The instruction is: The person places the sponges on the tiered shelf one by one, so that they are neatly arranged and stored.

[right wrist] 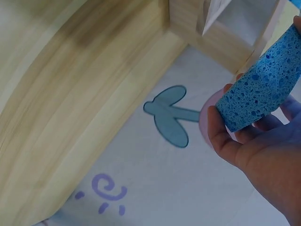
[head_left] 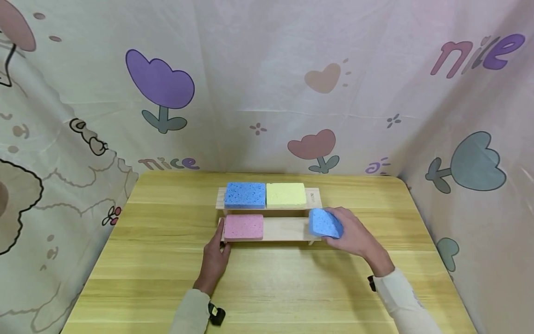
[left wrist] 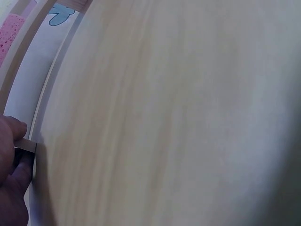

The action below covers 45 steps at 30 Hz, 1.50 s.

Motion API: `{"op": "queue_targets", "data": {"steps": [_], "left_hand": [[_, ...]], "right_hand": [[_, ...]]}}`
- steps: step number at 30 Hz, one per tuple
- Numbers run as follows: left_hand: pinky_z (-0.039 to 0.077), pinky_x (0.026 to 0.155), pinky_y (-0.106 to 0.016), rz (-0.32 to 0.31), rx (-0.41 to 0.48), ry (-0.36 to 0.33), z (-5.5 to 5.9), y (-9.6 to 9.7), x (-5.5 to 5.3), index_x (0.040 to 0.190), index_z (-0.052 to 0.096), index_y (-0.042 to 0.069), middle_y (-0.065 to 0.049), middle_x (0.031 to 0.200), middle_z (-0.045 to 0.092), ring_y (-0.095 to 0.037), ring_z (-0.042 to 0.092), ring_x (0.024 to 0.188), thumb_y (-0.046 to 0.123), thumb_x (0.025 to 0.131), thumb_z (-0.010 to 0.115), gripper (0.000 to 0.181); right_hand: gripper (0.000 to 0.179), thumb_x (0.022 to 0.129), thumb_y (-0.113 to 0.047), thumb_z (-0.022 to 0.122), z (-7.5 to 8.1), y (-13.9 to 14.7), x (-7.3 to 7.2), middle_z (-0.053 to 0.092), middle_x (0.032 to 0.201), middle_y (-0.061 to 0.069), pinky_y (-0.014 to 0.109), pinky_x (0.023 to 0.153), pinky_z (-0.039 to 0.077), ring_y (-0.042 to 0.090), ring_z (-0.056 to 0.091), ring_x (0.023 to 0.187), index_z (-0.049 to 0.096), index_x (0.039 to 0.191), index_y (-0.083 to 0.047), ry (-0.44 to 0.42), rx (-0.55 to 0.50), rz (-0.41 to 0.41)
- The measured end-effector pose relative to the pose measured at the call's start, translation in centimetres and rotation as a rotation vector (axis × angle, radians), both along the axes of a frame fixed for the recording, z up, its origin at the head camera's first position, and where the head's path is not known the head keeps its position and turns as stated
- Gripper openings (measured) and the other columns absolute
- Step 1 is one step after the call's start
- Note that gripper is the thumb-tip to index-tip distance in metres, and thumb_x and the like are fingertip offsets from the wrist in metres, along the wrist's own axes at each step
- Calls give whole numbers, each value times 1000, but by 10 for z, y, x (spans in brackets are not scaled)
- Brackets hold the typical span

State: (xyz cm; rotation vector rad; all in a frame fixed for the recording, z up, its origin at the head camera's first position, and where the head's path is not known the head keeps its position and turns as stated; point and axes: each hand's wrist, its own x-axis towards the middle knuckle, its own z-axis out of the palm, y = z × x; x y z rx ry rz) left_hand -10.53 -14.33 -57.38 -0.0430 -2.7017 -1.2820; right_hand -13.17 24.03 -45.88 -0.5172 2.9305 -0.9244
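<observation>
A small two-tier wooden shelf (head_left: 287, 228) stands on the table. At its lower left corner my left hand (head_left: 214, 257) grips the frame; in the left wrist view the thumb (left wrist: 16, 127) and fingers close around a thin wooden piece. Beside that hand a pink sponge (head_left: 244, 227) lies on the lower tier. A blue sponge (head_left: 244, 195) and a yellow sponge (head_left: 286, 195) sit side by side on the upper tier. Over the lower tier's right end, my right hand (head_left: 350, 232) holds a second, lighter blue sponge (right wrist: 263, 80), tilted, between thumb and fingers.
The shelf rests on a light wood-grain table (head_left: 275, 287). A patterned cloth (head_left: 250, 69) with printed flowers hangs behind the table and along both sides.
</observation>
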Motion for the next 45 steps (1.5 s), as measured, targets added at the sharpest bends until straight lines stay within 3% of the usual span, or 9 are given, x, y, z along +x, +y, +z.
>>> {"op": "queue_targets", "data": {"steps": [8, 18, 31, 45], "left_hand": [[57, 83, -40, 5, -2, 5, -1, 0, 0, 153, 19, 22, -21, 141, 48, -32, 61, 110, -3, 88, 59, 80], [57, 82, -40, 7, -10, 13, -2, 1, -1, 152, 22, 19, -19, 141, 48, -31, 61, 111, -4, 87, 60, 79], [56, 84, -41, 10, -10, -1, -1, 0, -2, 153, 19, 22, -19, 142, 47, -33, 60, 113, -3, 89, 59, 79], [57, 82, -40, -1, -16, -5, 0, 0, 0, 153, 21, 17, -20, 141, 48, -32, 62, 109, -3, 89, 59, 77]], "right_hand": [[76, 66, -28, 83, -4, -21, 1, 56, 130, 6, 45, 86, 48, 26, 52, 111, 51, 134, -17, 5, -23, 61], [77, 68, -35, 80, -13, -47, 0, 53, 129, 11, 45, 86, 47, 27, 51, 108, 51, 137, -15, 73, 51, 113], [76, 68, -40, 81, -28, -82, -5, 59, 117, 5, 38, 83, 42, 20, 50, 102, 53, 135, -17, 68, 109, 116], [78, 69, -39, 80, -36, -105, -17, 56, 128, 9, 40, 87, 41, 26, 48, 114, 51, 136, -13, 55, 158, 110]]}}
